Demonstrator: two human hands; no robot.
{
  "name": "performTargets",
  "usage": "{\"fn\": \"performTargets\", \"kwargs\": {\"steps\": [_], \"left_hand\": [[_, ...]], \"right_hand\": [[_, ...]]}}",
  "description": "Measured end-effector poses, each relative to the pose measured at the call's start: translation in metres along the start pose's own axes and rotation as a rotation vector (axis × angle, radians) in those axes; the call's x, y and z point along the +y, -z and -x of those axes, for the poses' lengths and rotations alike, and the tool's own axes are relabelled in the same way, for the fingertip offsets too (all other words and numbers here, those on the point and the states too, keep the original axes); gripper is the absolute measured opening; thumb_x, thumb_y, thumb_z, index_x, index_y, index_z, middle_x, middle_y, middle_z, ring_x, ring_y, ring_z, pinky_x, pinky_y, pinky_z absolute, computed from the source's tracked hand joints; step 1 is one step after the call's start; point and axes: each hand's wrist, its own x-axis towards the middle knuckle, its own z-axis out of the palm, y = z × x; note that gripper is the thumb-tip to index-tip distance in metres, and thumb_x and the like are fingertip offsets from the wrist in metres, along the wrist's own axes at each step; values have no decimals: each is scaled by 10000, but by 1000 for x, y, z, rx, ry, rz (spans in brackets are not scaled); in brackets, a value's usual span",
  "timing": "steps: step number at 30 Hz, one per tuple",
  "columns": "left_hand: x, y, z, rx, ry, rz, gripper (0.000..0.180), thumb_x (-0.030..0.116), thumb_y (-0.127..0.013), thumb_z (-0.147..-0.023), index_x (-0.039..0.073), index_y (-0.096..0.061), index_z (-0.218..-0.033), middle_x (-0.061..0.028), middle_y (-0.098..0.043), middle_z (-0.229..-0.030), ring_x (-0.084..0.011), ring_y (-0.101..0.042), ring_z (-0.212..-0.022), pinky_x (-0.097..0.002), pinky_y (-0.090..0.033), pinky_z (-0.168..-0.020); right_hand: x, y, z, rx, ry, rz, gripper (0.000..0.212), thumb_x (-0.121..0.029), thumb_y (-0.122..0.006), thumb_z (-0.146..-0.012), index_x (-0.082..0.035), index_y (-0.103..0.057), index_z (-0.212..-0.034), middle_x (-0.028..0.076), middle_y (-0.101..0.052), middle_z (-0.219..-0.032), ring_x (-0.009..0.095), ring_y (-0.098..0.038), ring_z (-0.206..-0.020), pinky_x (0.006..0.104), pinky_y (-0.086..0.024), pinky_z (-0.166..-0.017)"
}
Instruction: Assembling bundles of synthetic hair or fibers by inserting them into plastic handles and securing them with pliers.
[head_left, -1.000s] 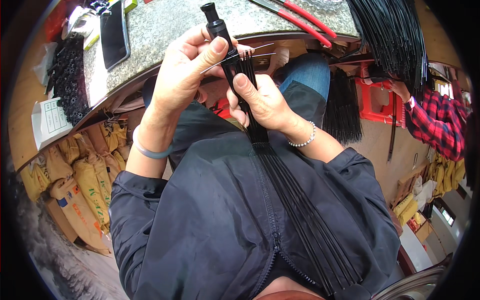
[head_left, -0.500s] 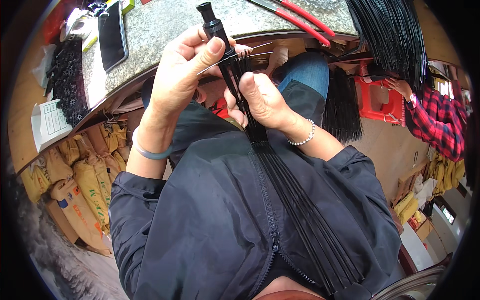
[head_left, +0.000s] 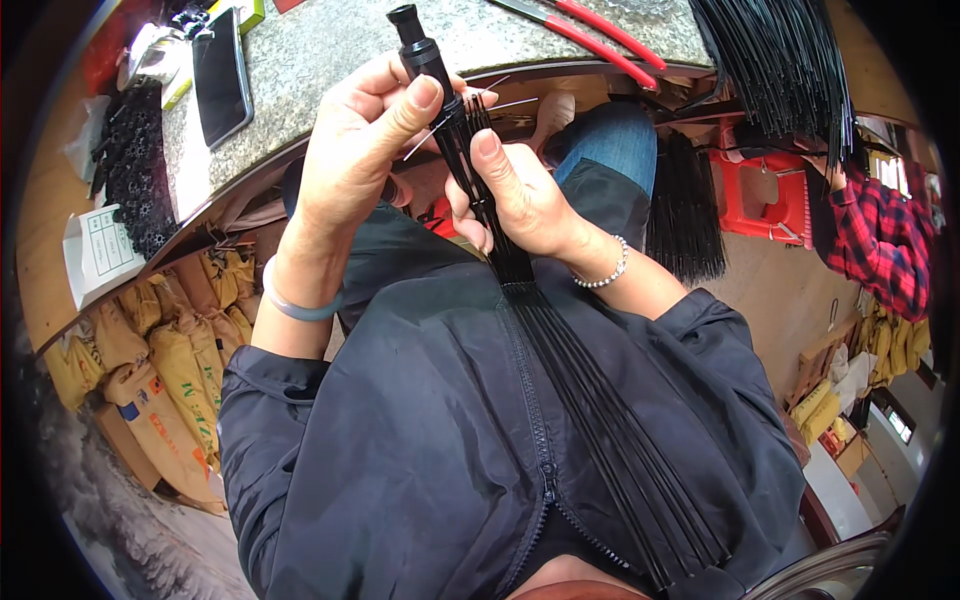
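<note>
My left hand is closed around a black stepped plastic tube, the thumb lying along its side. This tube joins a bundle of thin black rods that looks like an umbrella frame. My right hand grips the upper part of the frame, where short ribs gather, thumb on top. From there the long ribs run down across my dark jacket to the lower right. Thin silvery wires stick out sideways near the tube, close to my left fingers. The fingertips behind the frame are partly hidden.
On the stone-topped table lie red-handled pliers, a phone and a heap of small black parts. A white box sits at the left edge. Bundles of black rods hang at right, near a red stool and another person's plaid sleeve.
The thin wires have tilted to a steeper angle beside the tube. My right thumb has shifted slightly up and left along the frame. The other person's hand at right has moved.
</note>
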Motion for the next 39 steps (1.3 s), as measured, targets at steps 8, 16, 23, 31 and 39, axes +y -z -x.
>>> {"fn": "performTargets", "kwargs": {"steps": [8, 16, 23, 31, 39], "left_hand": [[2, -8, 17, -93, -98, 8, 529, 191, -627, -850, -26, -404, -1277, -189, -543, -1185, -213, -578, -1027, -300, -485, -831], [5, -21, 18, 67, -30, -46, 449, -29, -564, -838, -48, -419, -1263, -132, -576, -1129, -143, -631, -751, -223, -536, -579], [8, -17, 17, 33, 68, 70, 390, -27, -556, -844, -59, -465, -1221, -142, -585, -1130, -163, -636, -600, -259, -527, -533], [7, -11, 17, -25, 96, 132, 406, -18, -585, -831, -60, -472, -1219, -144, -601, -1094, -204, -643, -609, -285, -538, -544], [6, 2, 10, -105, 128, 137, 446, 42, -634, -795, -62, -487, -1203, -210, -590, -1112, -229, -664, -706, -299, -561, -591]], "right_hand": [[4, 5, -1, -16, 46, -22, 667, -594, -301, -898, -9, -545, -688, 41, -512, -519, 91, -505, -428, 201, -413, -410], [-5, -1, 1, 6, 13, -6, 691, -616, -227, -895, -14, -494, -685, 53, -495, -485, 108, -481, -400, 217, -397, -399], [-2, 1, 2, -11, 15, -26, 710, -635, -231, -885, -17, -496, -658, 60, -497, -477, 119, -482, -392, 221, -396, -396], [-2, 1, 3, -31, 19, -4, 711, -620, -218, -896, -16, -506, -657, 60, -504, -478, 117, -480, -390, 222, -398, -398], [-2, 0, 4, -51, 35, -9, 704, -610, -215, -901, -15, -505, -659, 62, -503, -477, 117, -479, -387, 217, -396, -396]]}}
